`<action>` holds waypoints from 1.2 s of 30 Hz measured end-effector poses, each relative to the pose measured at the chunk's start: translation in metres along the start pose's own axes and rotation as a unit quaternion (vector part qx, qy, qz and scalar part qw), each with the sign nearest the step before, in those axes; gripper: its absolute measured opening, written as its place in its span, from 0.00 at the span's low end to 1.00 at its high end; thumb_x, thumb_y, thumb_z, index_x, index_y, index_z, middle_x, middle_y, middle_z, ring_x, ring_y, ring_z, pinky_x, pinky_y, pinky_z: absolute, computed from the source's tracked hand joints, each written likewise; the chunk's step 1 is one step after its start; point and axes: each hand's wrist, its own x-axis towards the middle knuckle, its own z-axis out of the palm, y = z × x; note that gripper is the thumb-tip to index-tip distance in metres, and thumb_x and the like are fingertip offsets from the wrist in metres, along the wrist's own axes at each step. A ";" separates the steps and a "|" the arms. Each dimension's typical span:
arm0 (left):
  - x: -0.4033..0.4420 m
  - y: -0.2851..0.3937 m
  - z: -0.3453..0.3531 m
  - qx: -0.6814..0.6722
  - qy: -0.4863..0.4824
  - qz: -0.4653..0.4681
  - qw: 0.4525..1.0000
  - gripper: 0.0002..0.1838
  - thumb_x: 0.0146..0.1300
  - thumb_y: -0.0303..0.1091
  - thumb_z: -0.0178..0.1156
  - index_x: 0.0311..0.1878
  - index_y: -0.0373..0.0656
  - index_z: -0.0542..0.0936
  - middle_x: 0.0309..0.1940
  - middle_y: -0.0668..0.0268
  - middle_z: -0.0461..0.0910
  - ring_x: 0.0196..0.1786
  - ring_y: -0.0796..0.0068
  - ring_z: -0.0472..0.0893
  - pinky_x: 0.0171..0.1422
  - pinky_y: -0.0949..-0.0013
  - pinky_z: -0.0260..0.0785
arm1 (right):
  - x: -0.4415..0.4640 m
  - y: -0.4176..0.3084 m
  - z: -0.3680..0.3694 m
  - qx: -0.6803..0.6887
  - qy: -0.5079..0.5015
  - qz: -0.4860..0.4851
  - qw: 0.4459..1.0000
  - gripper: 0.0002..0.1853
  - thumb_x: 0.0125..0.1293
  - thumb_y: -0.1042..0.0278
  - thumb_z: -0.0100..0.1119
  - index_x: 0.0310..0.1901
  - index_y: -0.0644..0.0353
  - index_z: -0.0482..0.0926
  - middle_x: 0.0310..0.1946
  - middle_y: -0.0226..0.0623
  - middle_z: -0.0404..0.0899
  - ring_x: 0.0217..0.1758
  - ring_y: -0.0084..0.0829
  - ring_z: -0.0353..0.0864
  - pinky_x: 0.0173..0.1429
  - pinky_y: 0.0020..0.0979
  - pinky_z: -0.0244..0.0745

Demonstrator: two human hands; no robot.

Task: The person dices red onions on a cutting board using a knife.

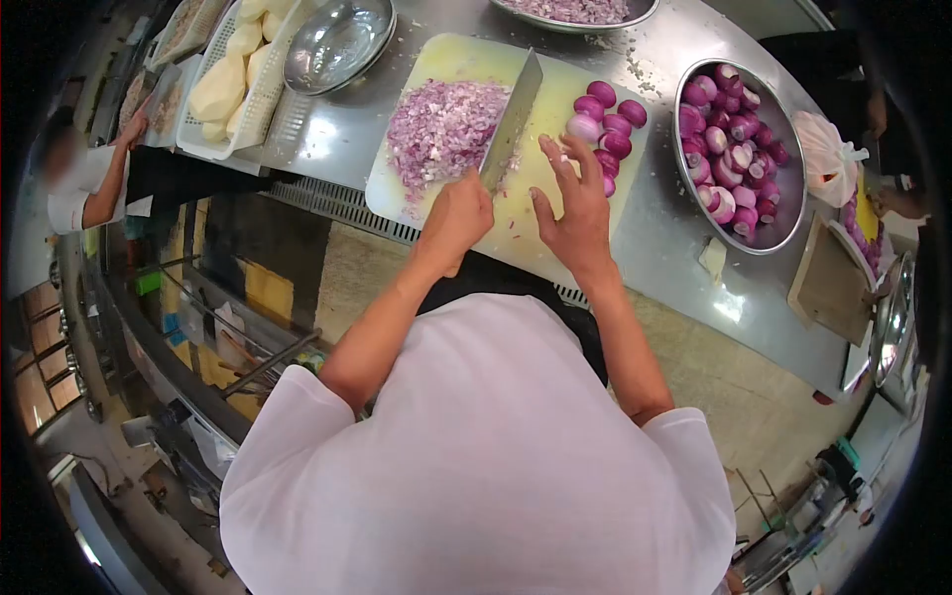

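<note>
Over cutting board (446, 52), left hand (458, 223) gripping knife (516, 114) beside chopped onion (436, 129); right hand (575, 218), spread wide, hovering at whole onions (616, 124) lying on board. Metal bowl (783, 213) holding more onions.

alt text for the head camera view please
The left hand grips a broad metal knife beside finely chopped purple onion on a white cutting board; the right hand is near peeled purple onions. A shiny metal bowl holds more onions at right.

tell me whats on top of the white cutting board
Chopped purple onion and whole purple onions lie on the cutting board. Its surface beneath them is covered, as are parts behind the cleaver, left hand and right hand.
</note>
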 end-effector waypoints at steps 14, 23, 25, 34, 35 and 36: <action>0.004 -0.010 0.005 -0.021 -0.004 0.014 1.000 0.09 0.66 0.27 0.51 0.39 0.28 0.72 0.27 0.35 0.78 0.36 0.32 0.79 0.40 0.41 0.71 | 0.007 -0.035 -0.004 -0.027 0.014 -0.062 0.998 0.39 0.51 0.80 0.67 0.68 0.42 0.72 0.69 0.52 0.59 0.70 0.55 0.62 0.71 0.49 0.61; 0.008 -0.019 -0.016 -0.063 -0.084 -0.014 0.994 0.10 0.66 0.29 0.52 0.41 0.29 0.72 0.29 0.36 0.79 0.37 0.33 0.80 0.43 0.42 0.72 | 0.005 -0.054 -0.007 0.094 0.093 -0.092 0.987 0.07 0.64 0.68 0.62 0.36 0.63 0.85 0.60 0.50 0.75 0.65 0.50 0.71 0.67 0.45 0.65; 0.008 -0.030 -0.018 -0.055 -0.086 0.009 0.995 0.10 0.67 0.30 0.51 0.41 0.29 0.72 0.30 0.36 0.79 0.37 0.33 0.80 0.43 0.42 0.72 | 0.005 -0.066 0.000 0.317 0.162 0.064 0.932 0.17 0.69 0.69 0.54 0.23 0.67 0.81 0.57 0.48 0.79 0.63 0.46 0.75 0.68 0.44 0.66; 0.007 -0.045 -0.035 -0.100 -0.178 -0.015 0.979 0.12 0.69 0.32 0.50 0.47 0.31 0.69 0.26 0.41 0.80 0.23 0.44 0.82 0.31 0.48 0.77 | 0.026 -0.102 0.004 0.716 0.145 0.117 0.673 0.18 0.58 0.79 0.51 0.11 0.56 0.64 0.57 0.38 0.79 0.69 0.42 0.70 0.73 0.49 0.63; 0.007 -0.046 -0.036 -0.097 -0.173 -0.013 0.980 0.11 0.68 0.31 0.50 0.45 0.30 0.70 0.29 0.38 0.80 0.31 0.39 0.82 0.38 0.45 0.75 | 0.027 -0.104 0.006 0.754 0.121 0.096 0.639 0.17 0.57 0.78 0.52 0.12 0.54 0.66 0.56 0.35 0.78 0.69 0.41 0.68 0.74 0.49 0.62; 0.007 -0.047 -0.037 -0.093 -0.168 -0.011 0.981 0.11 0.67 0.30 0.51 0.44 0.30 0.70 0.31 0.36 0.80 0.39 0.34 0.81 0.45 0.43 0.73 | 0.028 -0.108 0.008 0.749 0.124 0.095 0.644 0.17 0.57 0.78 0.52 0.12 0.54 0.66 0.56 0.35 0.78 0.69 0.41 0.68 0.74 0.49 0.62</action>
